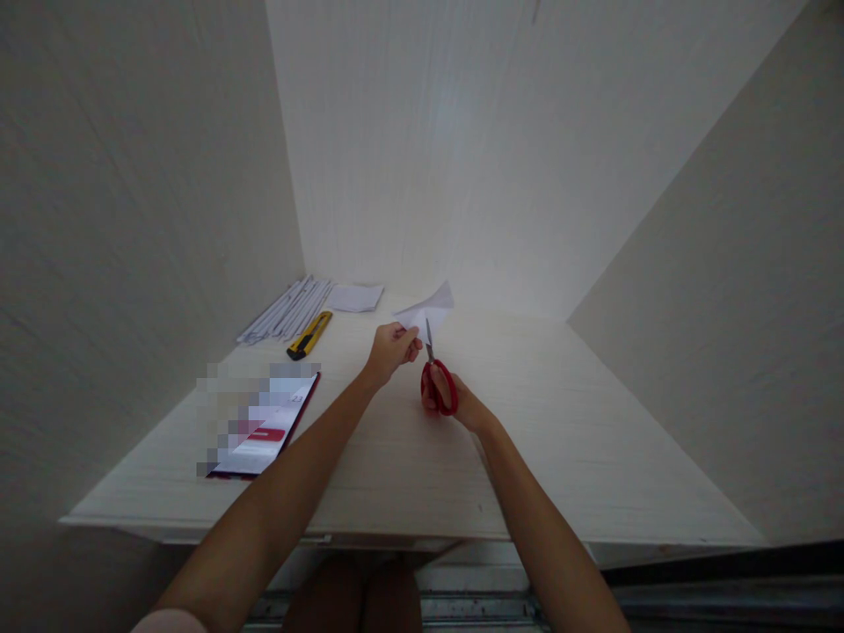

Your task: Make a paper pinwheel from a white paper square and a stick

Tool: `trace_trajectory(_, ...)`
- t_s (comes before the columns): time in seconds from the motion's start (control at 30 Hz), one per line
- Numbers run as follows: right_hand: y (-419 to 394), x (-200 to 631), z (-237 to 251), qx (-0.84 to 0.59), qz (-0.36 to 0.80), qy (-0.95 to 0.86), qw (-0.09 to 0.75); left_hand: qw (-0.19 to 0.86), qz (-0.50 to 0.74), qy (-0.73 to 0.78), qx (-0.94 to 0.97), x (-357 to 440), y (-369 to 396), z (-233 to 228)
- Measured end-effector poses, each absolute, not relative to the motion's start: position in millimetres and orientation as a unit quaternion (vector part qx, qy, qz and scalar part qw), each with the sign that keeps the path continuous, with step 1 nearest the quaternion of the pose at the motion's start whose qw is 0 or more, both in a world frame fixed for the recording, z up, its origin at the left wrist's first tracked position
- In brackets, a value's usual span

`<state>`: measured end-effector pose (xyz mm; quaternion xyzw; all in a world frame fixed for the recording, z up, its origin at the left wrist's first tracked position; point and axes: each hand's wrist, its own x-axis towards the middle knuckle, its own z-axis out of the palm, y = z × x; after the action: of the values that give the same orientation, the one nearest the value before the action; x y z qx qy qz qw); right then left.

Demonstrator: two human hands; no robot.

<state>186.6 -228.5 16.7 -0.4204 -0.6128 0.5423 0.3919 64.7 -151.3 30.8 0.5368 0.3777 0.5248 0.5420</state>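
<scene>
Nothing on the desk [560,440] carries writing I can read: the tablet [264,422] near the left edge shows a pale screen with a red patch, partly blurred out, and the yellow utility knife [309,335] behind it shows no legible brand. The left hand [390,349] is closed, pinching a folded white paper [427,309] by its near corner between thumb and fingertips, so the sheet sticks up and away from the fingers, above the middle of the desk. The right hand [454,400] grips red-handled scissors [437,378], fingers through the loops. The blades point up, just beside the left fingertips, tips at the paper's lower edge. Paper strips [287,309] and another white sheet [356,297] lie at the back.
</scene>
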Motion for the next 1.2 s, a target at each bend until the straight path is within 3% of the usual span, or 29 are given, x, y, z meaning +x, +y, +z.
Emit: trace_trajectory(1.2, -228.2, 186.6, 17.6, -0.443, 0.545, -0.591, 0.397, 0.544, 0.521, 0.392, 0.528, 64.7, -151.6, 31.0)
